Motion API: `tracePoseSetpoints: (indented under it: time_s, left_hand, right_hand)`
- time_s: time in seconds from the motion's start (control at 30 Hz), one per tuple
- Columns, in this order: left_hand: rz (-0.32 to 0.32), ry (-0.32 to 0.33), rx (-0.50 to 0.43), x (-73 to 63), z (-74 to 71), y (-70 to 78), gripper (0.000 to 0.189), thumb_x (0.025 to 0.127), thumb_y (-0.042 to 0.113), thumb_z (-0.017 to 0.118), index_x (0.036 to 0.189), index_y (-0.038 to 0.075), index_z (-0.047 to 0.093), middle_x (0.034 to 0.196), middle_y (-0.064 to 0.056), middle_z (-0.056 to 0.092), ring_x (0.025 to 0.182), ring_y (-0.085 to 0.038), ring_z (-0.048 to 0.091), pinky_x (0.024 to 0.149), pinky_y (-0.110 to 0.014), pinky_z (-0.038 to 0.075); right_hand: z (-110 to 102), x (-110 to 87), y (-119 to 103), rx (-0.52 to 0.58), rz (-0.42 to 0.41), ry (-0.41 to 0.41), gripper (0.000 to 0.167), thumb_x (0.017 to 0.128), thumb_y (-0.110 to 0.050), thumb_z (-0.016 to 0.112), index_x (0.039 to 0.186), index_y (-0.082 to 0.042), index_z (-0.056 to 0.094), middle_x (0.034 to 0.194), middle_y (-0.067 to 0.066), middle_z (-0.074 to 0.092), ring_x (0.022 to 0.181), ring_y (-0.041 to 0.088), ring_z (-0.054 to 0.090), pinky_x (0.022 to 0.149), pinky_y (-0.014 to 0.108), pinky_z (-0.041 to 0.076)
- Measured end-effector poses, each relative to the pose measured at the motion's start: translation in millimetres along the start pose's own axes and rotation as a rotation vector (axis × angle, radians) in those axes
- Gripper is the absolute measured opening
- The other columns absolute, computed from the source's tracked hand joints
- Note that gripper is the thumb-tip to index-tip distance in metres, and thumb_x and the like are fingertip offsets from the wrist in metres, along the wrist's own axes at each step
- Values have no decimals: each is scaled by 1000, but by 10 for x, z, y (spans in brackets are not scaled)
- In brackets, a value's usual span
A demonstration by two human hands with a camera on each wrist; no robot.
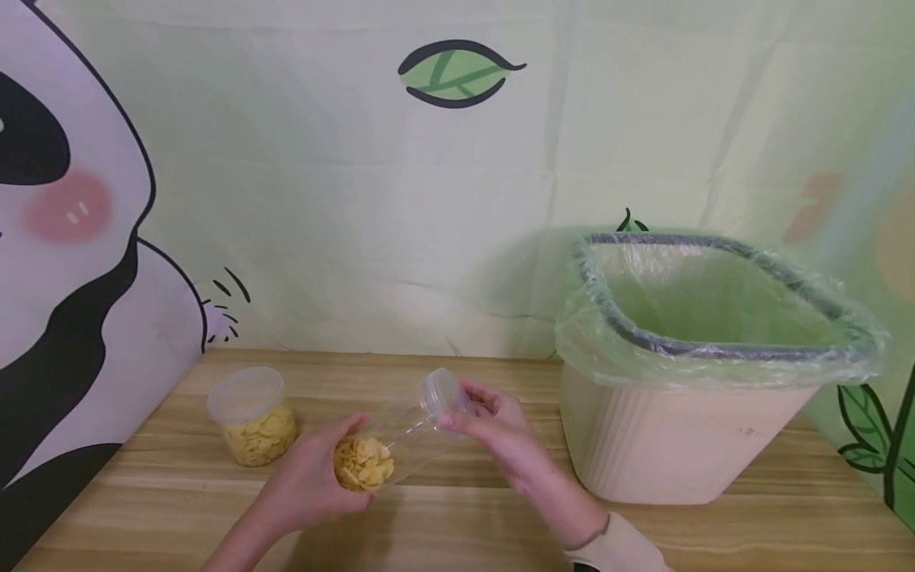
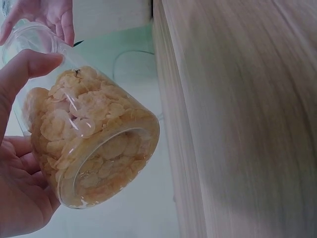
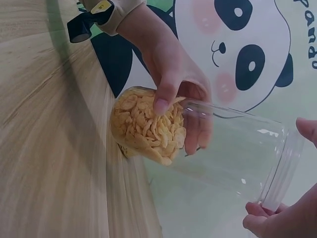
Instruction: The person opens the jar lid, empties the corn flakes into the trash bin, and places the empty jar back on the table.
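Note:
Above the table, a tall clear plastic jar (image 1: 409, 437) is held tilted, its lid end up and to the right. Yellow flakes, like corn flakes (image 2: 89, 119), fill its lower end. My left hand (image 1: 310, 481) grips the jar round that lower part, thumb on one side and fingers on the other in the right wrist view. At the other end, my right hand (image 1: 503, 433) holds the clear lid (image 1: 445, 393) between thumb and fingers. The lid sits on the jar's mouth; whether it is loose I cannot tell.
Left of my hands stands a shorter tub (image 1: 259, 433) of similar flakes with a translucent lid. At the right is a pale bin (image 1: 665, 437) lined with a clear green bag. A panda-printed cloth (image 1: 343, 199) hangs behind the wooden table (image 1: 457, 532).

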State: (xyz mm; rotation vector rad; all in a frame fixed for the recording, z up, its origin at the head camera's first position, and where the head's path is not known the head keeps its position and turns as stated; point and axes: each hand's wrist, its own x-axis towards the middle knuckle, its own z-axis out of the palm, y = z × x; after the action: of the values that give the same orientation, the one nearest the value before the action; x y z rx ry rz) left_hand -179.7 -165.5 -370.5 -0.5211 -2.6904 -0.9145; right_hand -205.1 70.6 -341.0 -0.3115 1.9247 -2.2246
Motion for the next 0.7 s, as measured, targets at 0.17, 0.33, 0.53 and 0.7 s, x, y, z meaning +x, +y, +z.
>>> tracePoseSetpoints:
  time_s: [0.17, 0.33, 0.53, 0.7]
  left_hand:
    - [10, 7, 5, 4, 6, -11, 81, 50, 20, 84, 122, -1, 53, 113, -13, 62, 101, -24, 58, 85, -41, 47]
    - [8, 5, 3, 1, 10, -14, 81, 50, 20, 84, 122, -1, 53, 112, -13, 62, 101, -25, 58, 86, -42, 47]
    - [-8, -6, -5, -7, 2, -12, 81, 50, 20, 84, 122, 0, 53, 113, -13, 62, 101, -24, 58, 87, -42, 46]
    - [-23, -21, -10, -12, -4, -27, 82, 51, 20, 84, 123, 0, 52, 115, -14, 61, 103, -25, 57, 88, -43, 45]
  right_hand:
    - [-31, 17, 7, 18, -17, -33, 72, 72, -11, 71, 132, 7, 37, 133, 24, 41, 121, 30, 41, 100, 38, 34]
    - [-48, 23, 12, 16, -20, -48, 73, 71, -9, 70, 133, 7, 36, 133, 25, 39, 123, 32, 40, 101, 41, 33]
    - [-70, 21, 16, 9, -15, -45, 76, 69, -10, 71, 134, 6, 36, 134, 24, 39, 124, 32, 39, 101, 41, 34]
    - [-96, 27, 26, 12, -18, -59, 77, 68, -12, 73, 134, 7, 36, 134, 24, 38, 124, 33, 38, 98, 37, 37]
